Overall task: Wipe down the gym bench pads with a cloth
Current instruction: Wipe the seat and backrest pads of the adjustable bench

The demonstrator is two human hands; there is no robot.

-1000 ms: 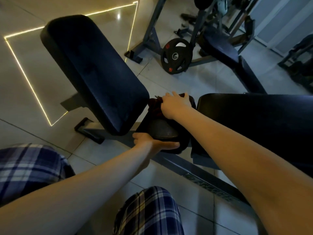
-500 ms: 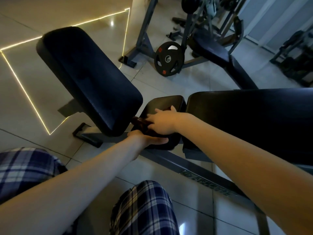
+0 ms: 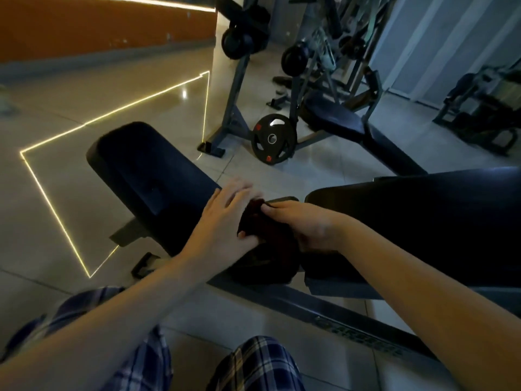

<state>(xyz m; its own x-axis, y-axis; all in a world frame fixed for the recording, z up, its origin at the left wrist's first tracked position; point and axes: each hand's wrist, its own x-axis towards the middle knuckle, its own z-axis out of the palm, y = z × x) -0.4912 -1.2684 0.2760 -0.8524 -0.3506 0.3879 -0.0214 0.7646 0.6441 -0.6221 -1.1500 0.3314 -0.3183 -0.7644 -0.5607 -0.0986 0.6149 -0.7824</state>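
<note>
Over the gym's black pad (image 3: 267, 268), right hand (image 3: 307, 225) clamps cloth (image 3: 260, 224) (left hand (image 3: 222, 221), fingers apart).

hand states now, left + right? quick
left hand: open, fingers straight and blurred, thumb at the edge of the cloth.
right hand: closed, gripping the cloth.

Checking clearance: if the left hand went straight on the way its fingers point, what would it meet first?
Probably nothing close: the left hand points up-right past the cloth, out over the floor. Farther along that line stands the weight plate; depth is unclear.
</note>
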